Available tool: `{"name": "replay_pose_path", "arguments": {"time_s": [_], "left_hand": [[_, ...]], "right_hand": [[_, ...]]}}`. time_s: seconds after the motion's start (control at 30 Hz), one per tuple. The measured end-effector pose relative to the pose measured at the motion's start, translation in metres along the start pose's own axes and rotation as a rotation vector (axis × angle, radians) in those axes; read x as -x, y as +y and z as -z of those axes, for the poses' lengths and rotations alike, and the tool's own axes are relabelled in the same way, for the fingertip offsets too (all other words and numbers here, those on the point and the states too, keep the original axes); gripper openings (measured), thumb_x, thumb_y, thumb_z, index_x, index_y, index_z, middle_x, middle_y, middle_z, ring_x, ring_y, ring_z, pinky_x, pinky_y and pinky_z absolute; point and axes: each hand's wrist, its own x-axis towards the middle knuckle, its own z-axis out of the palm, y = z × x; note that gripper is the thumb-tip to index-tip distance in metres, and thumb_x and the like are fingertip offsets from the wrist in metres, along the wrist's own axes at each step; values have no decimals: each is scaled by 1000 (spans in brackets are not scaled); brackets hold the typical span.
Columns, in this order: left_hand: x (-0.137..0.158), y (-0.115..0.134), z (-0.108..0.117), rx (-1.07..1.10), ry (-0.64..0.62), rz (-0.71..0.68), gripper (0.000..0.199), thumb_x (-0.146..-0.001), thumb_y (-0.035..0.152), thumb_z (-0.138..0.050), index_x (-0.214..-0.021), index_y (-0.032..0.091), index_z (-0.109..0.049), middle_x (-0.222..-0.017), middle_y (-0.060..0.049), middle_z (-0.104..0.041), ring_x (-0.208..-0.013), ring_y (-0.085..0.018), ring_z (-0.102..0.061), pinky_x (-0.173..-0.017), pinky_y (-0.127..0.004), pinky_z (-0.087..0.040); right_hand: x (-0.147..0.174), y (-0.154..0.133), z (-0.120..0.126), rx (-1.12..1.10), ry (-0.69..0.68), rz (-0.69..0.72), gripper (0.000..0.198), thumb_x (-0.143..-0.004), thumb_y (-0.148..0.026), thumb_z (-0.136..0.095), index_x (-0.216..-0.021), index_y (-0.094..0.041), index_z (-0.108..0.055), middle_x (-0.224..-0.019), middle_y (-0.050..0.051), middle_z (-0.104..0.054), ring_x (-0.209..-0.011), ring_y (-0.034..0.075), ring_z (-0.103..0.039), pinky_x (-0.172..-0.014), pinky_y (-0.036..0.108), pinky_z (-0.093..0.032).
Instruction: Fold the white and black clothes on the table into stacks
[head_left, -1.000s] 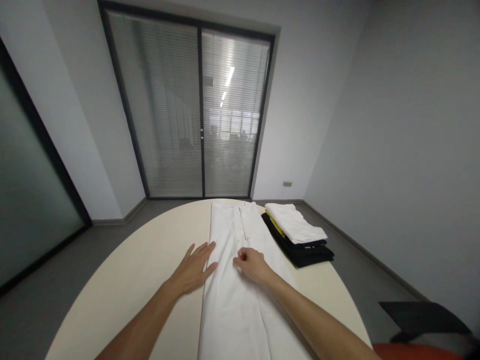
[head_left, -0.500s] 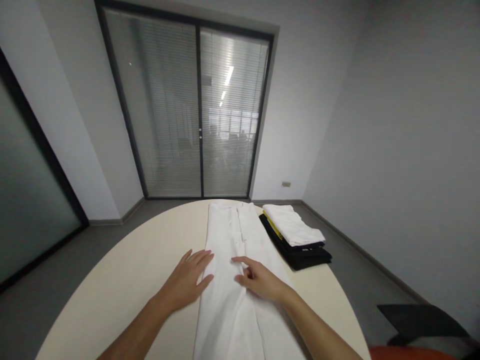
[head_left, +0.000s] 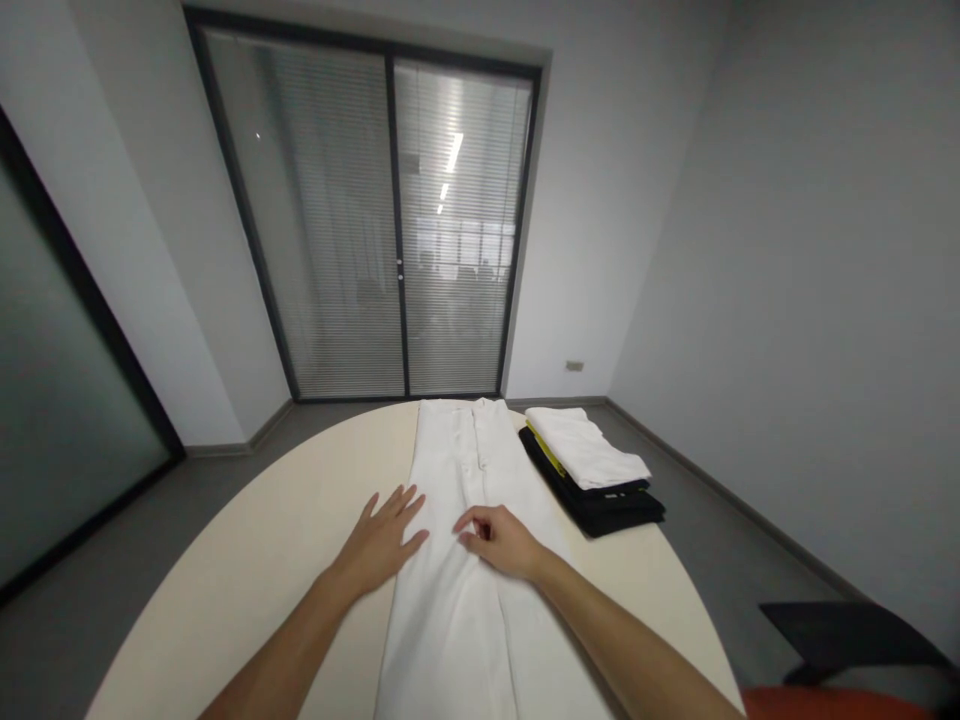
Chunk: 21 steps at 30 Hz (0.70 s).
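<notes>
A pair of white trousers (head_left: 442, 610) lies lengthwise down the table, waist end at the far edge and the fly seam facing up. My left hand (head_left: 384, 540) rests along their left edge, fingers spread, partly on the cloth and partly over the tabletop. Near the middle of the trousers, my right hand (head_left: 501, 540) has its fingers curled, with thumb and forefinger pinching a small ridge of the white cloth. Soft creases run down the legs below the hands. The near ends of the legs pass out of view.
The trousers lie on a round cream table (head_left: 300, 520). Right of them sits a stack of folded clothes: a white garment (head_left: 585, 445) on top, yellow and black garments (head_left: 622, 515) beneath. A chair with a black armrest (head_left: 847, 632) and red seat stands at the lower right.
My right hand has curled its pointing forefinger in toward the thumb and moved slightly up and left. My left hand has shifted a little up, fingers spread wider.
</notes>
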Motion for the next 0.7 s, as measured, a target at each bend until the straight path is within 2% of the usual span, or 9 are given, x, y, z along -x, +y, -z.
{"name": "replay_pose_path", "arguments": {"time_s": [0.1,0.17,0.3,0.37,0.53,0.6,0.7], "left_hand": [[7,3,2,-6,68,-5,53,-100,49,-37,-145,23,-48,-153,-8,-45,-143,-25,-39,-120,-52,-21],[16,5,1,21,61,-37,54,-102,49,-32,-146,23,-46,-152,-8,-47,-141,-23,-41,-120,-50,-23],[29,5,-1,61,-44,-91,63,-100,60,-27,-153,25,-36,-161,-5,-29,-149,-24,-26,-121,-51,-20],[31,4,-2,58,-67,-93,67,-99,63,-26,-154,25,-33,-163,-5,-24,-150,-24,-21,-122,-51,-18],[29,3,-2,64,-66,-85,68,-98,64,-27,-154,26,-33,-163,-5,-23,-151,-25,-19,-122,-50,-16],[29,2,-4,69,-62,-89,67,-98,64,-27,-154,26,-33,-163,-5,-23,-151,-25,-19,-122,-50,-16],[28,0,-7,70,-58,-96,67,-99,64,-26,-154,26,-33,-163,-5,-23,-151,-25,-19,-122,-50,-16]], "right_hand": [[-4,-4,5,-4,-16,2,32,-86,-38,-66,-111,-18,-71,-61,-7,-44,-58,9,-42,-59,22,-32],[3,-13,10,-3,-74,-16,42,-83,-42,-69,-119,-20,-67,-62,-8,-46,-60,9,-44,-62,22,-35],[32,-34,14,-23,-247,-103,58,-77,-44,-76,-129,-24,-61,-71,-6,-59,-66,11,-53,-70,24,-40],[44,-41,12,-29,-279,-93,59,-76,-41,-77,-131,-25,-60,-78,-4,-64,-68,11,-56,-71,24,-42],[54,-43,-3,54,-114,41,47,-78,-32,-74,-124,-25,-65,-95,1,-65,-76,12,-55,-72,24,-42],[53,-41,-5,7,-112,28,38,-80,-27,-69,-118,-23,-67,-90,0,-63,-72,11,-53,-66,22,-40],[52,-38,-1,-94,-192,-10,27,-78,-18,-65,-105,-19,-70,-75,-4,-55,-64,9,-47,-59,20,-35]]}}
